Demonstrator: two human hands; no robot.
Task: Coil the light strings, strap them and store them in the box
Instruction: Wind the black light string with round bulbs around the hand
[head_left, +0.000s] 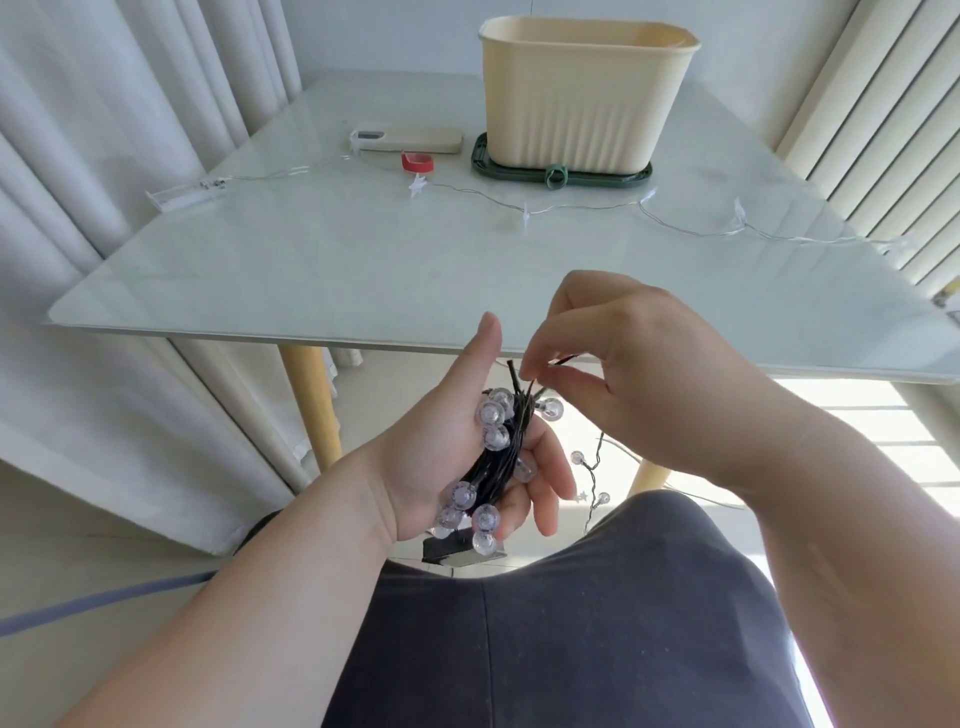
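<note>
Two hands work below the counter's (311, 291) near edge | your left hand (457, 457) grips the coiled bulb string (493, 447) | your right hand (623, 384) pinches its dark wire | cream box (582, 98) far right.

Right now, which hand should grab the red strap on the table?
Probably the right hand. It only pinches a loose end of the black cord, while the left hand is full, holding the coiled bulb light string. The red strap lies far across the table.
</note>
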